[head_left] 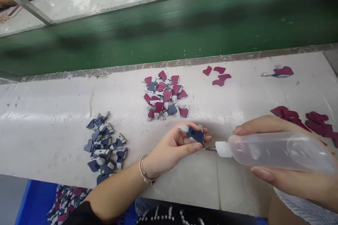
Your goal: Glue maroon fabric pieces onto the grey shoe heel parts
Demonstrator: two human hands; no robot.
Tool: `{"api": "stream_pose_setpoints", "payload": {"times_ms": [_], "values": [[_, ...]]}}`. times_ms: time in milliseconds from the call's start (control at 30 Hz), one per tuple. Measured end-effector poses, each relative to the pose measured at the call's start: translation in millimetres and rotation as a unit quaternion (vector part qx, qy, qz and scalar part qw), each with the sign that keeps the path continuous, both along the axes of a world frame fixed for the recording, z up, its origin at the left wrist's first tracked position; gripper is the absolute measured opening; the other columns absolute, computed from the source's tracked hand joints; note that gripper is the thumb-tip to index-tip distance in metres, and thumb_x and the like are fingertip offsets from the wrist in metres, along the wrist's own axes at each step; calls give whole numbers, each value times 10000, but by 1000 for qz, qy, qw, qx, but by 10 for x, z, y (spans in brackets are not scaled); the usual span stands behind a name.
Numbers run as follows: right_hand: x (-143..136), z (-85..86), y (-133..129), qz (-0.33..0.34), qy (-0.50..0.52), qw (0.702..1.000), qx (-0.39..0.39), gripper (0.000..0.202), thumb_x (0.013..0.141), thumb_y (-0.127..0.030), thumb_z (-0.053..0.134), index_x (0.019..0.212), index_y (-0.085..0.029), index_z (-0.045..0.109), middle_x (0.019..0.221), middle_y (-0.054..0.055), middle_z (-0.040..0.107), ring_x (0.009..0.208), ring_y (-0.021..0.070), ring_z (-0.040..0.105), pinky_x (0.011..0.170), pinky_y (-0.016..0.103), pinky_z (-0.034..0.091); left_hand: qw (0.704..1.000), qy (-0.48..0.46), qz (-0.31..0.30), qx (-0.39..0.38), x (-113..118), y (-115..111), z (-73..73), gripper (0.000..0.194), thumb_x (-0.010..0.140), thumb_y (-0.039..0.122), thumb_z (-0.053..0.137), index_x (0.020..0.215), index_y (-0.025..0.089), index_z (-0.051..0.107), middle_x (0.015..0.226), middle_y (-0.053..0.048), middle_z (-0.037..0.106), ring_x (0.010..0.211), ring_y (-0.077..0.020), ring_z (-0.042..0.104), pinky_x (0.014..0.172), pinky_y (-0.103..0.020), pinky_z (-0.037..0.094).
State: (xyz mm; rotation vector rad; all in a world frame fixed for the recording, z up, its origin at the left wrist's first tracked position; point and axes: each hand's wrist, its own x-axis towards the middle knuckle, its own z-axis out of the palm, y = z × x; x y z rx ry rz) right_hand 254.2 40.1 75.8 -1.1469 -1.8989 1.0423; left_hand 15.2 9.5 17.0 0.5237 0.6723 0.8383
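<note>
Between thumb and fingers, my left hand (175,142) pinches a small dark blue and white plastic part (194,134) with a recess facing up. My right hand (293,179) wraps round a translucent squeeze bottle (274,151) lying nearly level, its white cap (223,149) toward the left. The bottle's thin metal tip (207,148) reaches my left thumb, just below the part; whether it touches the part I cannot tell. Left of my left hand lies a pile of similar blue and white parts (105,144). Beyond it is a heap of parts with maroon faces (166,95).
Loose maroon pieces (221,79) lie at the table's back, with more maroon pieces (319,123) at the right. A single maroon-faced part (283,72) sits far right. A green belt (169,31) runs behind the white table (52,112). A blue bin (34,200) of parts stands lower left.
</note>
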Motion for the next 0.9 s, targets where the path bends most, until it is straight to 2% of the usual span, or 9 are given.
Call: {"api": "stream_pose_setpoints", "payload": {"times_ms": [167, 300, 433, 633, 767, 900], "values": [[20, 100, -1, -23, 27, 999, -2, 287, 875, -547, 765, 973, -337, 595, 776, -7, 686, 565, 131, 649, 441, 184, 502, 999, -8, -39, -7, -3, 23, 8, 319, 875, 139, 781, 1117, 217, 589, 1256, -75, 745, 988, -125, 762, 850, -222, 572], [-27, 95, -64, -35, 24, 996, -73, 271, 832, -433, 801, 962, -344, 580, 809, -34, 674, 563, 132, 623, 428, 215, 492, 996, -58, -66, -7, 22, 32, 9, 268, 898, 76, 733, 1092, 190, 588, 1096, -45, 767, 962, -97, 752, 862, -199, 560], [-144, 86, -148, -62, 53, 991, -107, 223, 830, -367, 795, 932, -340, 598, 686, -54, 606, 477, 116, 526, 374, 242, 401, 994, -76, -78, -8, 45, 28, 6, 268, 907, 47, 708, 1106, 183, 588, 937, 6, 747, 895, -67, 736, 864, -182, 557], [-216, 98, -162, -69, -23, 996, -59, 224, 863, -468, 749, 915, -325, 585, 686, -35, 589, 499, 123, 526, 369, 272, 366, 995, -62, -83, -11, 29, 10, 29, 274, 896, 58, 718, 1101, 185, 589, 936, -3, 730, 909, -99, 731, 858, -215, 565], [-198, 97, -165, -62, -39, 996, -49, 214, 877, -471, 743, 920, -324, 594, 699, -26, 595, 513, 123, 531, 360, 273, 360, 993, -67, -92, -6, 22, 3, 39, 282, 895, 62, 722, 1101, 194, 582, 952, 4, 721, 911, -89, 724, 858, -203, 561], [-186, 98, -195, -65, -45, 996, -35, 233, 897, -519, 718, 908, -323, 593, 729, -19, 593, 521, 118, 528, 361, 273, 376, 994, -64, -91, -4, 32, 1, 27, 279, 889, 82, 735, 1089, 200, 580, 960, 2, 709, 922, -110, 723, 888, -243, 568]]}}
